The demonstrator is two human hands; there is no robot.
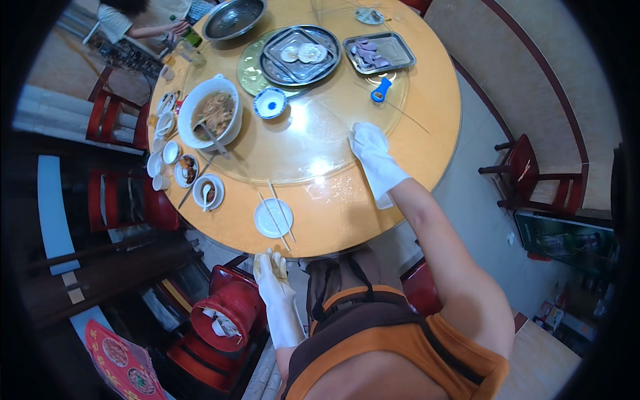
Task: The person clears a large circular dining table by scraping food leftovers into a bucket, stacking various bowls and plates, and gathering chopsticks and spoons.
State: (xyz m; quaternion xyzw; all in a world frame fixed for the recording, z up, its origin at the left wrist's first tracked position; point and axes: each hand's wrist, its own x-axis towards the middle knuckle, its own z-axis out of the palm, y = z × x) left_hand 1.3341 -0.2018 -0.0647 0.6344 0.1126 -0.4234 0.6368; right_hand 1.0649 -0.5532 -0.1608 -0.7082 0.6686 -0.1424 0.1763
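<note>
My right hand (370, 142), in a white rubber glove, rests on the glass turntable (320, 140) near its right front edge; its fingers are curled and whether they hold something is unclear. My left hand (271, 270), gloved alike, is just off the front edge of the round table (345, 220), palm partly up, fingers extended and seemingly empty. Ahead of it a small white plate (270, 225) carries a pair of chopsticks (273, 218). A blue-handled tool (381, 91) lies beyond my right hand. A white-and-blue bowl (270, 103) stands near the middle.
A large soup bowl (237, 117) with a ladle, a saucer with a small bowl (218, 192), steel trays (410, 55) and a metal basin (235, 25) stand on the table. A red bin (200, 320) is at lower left, a red chair (525, 165) at right. Another person (117, 22) is at upper left.
</note>
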